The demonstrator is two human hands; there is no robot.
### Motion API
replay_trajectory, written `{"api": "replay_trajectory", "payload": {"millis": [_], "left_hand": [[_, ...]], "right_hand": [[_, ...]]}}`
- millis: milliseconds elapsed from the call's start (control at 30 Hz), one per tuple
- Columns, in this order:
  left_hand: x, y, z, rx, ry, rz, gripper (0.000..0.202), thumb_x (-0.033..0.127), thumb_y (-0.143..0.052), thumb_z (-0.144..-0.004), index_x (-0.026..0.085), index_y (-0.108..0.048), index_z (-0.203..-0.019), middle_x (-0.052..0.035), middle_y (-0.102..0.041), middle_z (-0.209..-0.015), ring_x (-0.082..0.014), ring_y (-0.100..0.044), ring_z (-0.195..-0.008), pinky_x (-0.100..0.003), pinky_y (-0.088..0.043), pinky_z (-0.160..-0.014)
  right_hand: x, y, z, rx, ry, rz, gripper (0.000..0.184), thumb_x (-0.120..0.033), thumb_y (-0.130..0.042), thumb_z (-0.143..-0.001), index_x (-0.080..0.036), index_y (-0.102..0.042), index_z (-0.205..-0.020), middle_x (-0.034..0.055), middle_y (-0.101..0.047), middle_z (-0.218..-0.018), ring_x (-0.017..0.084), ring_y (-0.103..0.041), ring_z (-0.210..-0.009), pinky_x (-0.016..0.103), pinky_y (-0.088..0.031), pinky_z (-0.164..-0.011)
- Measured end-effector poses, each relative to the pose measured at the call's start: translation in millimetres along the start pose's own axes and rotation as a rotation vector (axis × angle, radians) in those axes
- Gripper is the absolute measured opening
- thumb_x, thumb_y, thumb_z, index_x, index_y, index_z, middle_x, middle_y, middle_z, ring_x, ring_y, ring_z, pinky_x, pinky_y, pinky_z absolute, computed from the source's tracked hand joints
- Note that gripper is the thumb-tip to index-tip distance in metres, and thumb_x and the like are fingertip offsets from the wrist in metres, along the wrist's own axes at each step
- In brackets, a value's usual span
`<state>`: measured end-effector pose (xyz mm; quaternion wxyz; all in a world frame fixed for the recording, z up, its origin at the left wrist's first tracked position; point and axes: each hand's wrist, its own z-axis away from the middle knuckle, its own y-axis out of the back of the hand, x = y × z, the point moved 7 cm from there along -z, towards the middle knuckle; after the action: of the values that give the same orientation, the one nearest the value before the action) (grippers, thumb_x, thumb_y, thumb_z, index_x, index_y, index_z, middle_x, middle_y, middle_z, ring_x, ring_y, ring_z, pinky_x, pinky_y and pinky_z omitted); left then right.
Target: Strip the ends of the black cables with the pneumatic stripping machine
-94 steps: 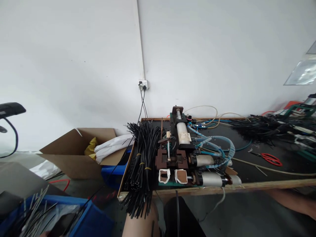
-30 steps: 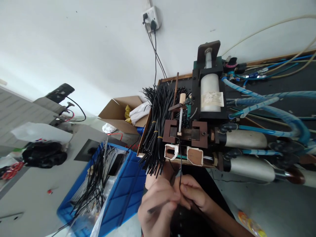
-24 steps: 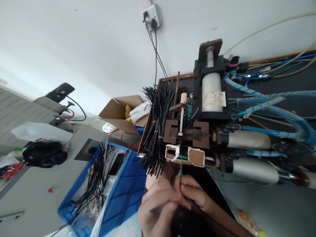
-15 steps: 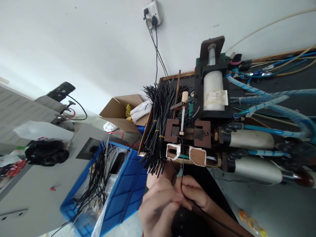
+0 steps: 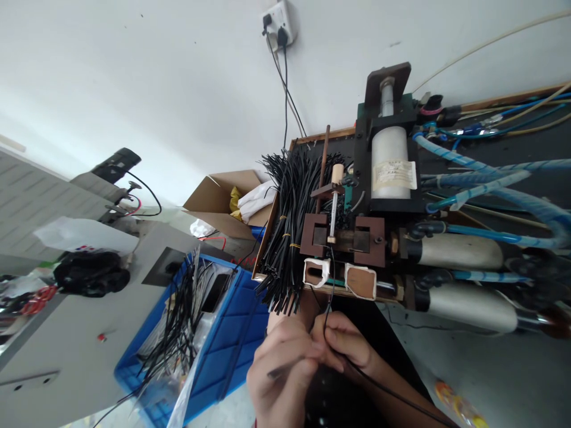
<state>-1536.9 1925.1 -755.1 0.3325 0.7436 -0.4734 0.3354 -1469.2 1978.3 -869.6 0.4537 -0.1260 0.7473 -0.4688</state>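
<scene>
Both of my hands meet just below the bench's front edge. My right hand (image 5: 345, 346) pinches a thin black cable (image 5: 331, 279) that runs up into the slot of a brown clamp block (image 5: 343, 240) on the pneumatic machine (image 5: 392, 172). My left hand (image 5: 280, 371) is curled, its fingertips pressed on the same cable right beside the right hand's; a short dark piece shows under its fingers. A bundle of cut black cables (image 5: 285, 238) tied with yellow bands lies left of the machine.
A blue crate (image 5: 223, 356) with loose black cables stands at lower left. An open cardboard box (image 5: 223, 199) sits behind it. Blue air hoses (image 5: 482, 172) and silver cylinders (image 5: 459, 252) fill the bench at right. A wall socket (image 5: 279, 18) is above.
Since three seconds ago I have leaned in close and both hands have come up onto the cable. Over the last second the hands barely move; the view shifts slightly.
</scene>
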Motion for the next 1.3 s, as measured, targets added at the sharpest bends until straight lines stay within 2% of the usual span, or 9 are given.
{"api": "replay_trajectory", "payload": {"millis": [300, 500, 733, 867, 967, 1067, 1167, 1233, 1300], "left_hand": [[-3, 2.6, 1, 0.006, 0.006, -0.012, 0.018, 0.017, -0.065, -0.103, 0.022, -0.079, -0.112, -0.0025, -0.075, -0.088, -0.0177, -0.066, -0.081, -0.032, -0.056, -0.078], [-3, 4.3, 2, 0.055, 0.045, -0.023, 0.014, 0.021, -0.067, -0.102, 0.023, -0.080, -0.107, -0.0027, -0.073, -0.083, -0.0180, -0.067, -0.077, -0.032, -0.056, -0.072], [-7, 7.3, 7, 0.078, 0.084, -0.036, 0.014, 0.024, -0.068, -0.104, 0.024, -0.081, -0.107, -0.0024, -0.073, -0.082, -0.0179, -0.068, -0.078, -0.031, -0.057, -0.075], [-11, 6.5, 13, 0.015, 0.152, -0.024, 0.014, 0.027, -0.067, -0.104, 0.024, -0.081, -0.107, -0.0018, -0.073, -0.080, -0.0175, -0.068, -0.076, -0.029, -0.056, -0.074], [-13, 7.6, 19, 0.006, 0.211, 0.004, 0.017, 0.030, -0.065, -0.106, 0.024, -0.081, -0.106, -0.0014, -0.073, -0.077, -0.0170, -0.068, -0.075, -0.029, -0.055, -0.075], [-13, 7.1, 25, 0.024, 0.254, 0.070, 0.018, 0.030, -0.064, -0.106, 0.024, -0.081, -0.103, -0.0017, -0.074, -0.076, -0.0165, -0.069, -0.073, -0.027, -0.055, -0.072], [-12, 8.1, 31, 0.060, 0.290, 0.077, 0.020, 0.030, -0.065, -0.105, 0.022, -0.081, -0.098, -0.0022, -0.072, -0.071, -0.0163, -0.067, -0.067, -0.025, -0.054, -0.066], [-12, 10.8, 36, 0.075, 0.303, 0.025, 0.021, 0.032, -0.068, -0.104, 0.021, -0.082, -0.093, -0.0021, -0.070, -0.068, -0.0159, -0.065, -0.065, -0.025, -0.053, -0.064], [-11, 13.0, 40, 0.064, 0.316, -0.021, 0.021, 0.032, -0.070, -0.102, 0.020, -0.082, -0.090, -0.0025, -0.070, -0.071, -0.0155, -0.066, -0.067, -0.024, -0.052, -0.064]], "right_hand": [[-3, -3, -2, 0.010, -0.003, 0.023, 0.056, -0.066, -0.074, -0.092, -0.015, -0.068, -0.069, -0.0073, -0.039, -0.042, 0.005, -0.023, -0.034, 0.023, -0.013, -0.040], [-9, -7, -3, 0.007, 0.035, 0.040, 0.057, -0.067, -0.072, -0.093, -0.016, -0.068, -0.067, -0.0071, -0.039, -0.045, 0.005, -0.020, -0.036, 0.024, -0.011, -0.040], [-12, -8, 3, 0.001, 0.085, 0.045, 0.053, -0.062, -0.072, -0.096, -0.014, -0.075, -0.072, -0.0069, -0.043, -0.049, 0.005, -0.024, -0.039, 0.024, -0.014, -0.042], [-9, -20, 10, -0.091, 0.106, 0.104, 0.057, -0.065, -0.071, -0.097, -0.014, -0.084, -0.073, -0.0050, -0.040, -0.044, 0.008, -0.032, -0.040, 0.026, -0.022, -0.047], [-8, -25, 15, -0.087, 0.159, 0.092, 0.078, -0.077, -0.048, -0.103, -0.018, -0.087, -0.068, -0.0002, -0.042, -0.044, 0.012, -0.036, -0.044, 0.029, -0.026, -0.050], [-8, -26, 18, -0.079, 0.216, 0.007, 0.104, -0.079, -0.010, -0.106, -0.026, -0.073, -0.042, 0.0063, -0.039, -0.041, 0.019, -0.045, -0.053, 0.034, -0.036, -0.057], [-13, -41, 29, -0.321, 0.325, -0.129, 0.111, -0.073, 0.022, -0.100, -0.029, -0.051, -0.029, 0.0089, -0.040, -0.032, 0.019, -0.045, -0.047, 0.036, -0.039, -0.059], [-11, -45, 39, -0.402, 0.317, -0.162, 0.106, -0.067, 0.016, -0.106, -0.026, -0.051, -0.035, 0.0051, -0.040, -0.030, 0.013, -0.040, -0.037, 0.031, -0.036, -0.054], [-1, -41, 46, -0.324, 0.174, -0.107, 0.084, -0.063, -0.021, -0.114, -0.022, -0.061, -0.053, -0.0034, -0.038, -0.031, 0.007, -0.032, -0.029, 0.026, -0.029, -0.049]]}}
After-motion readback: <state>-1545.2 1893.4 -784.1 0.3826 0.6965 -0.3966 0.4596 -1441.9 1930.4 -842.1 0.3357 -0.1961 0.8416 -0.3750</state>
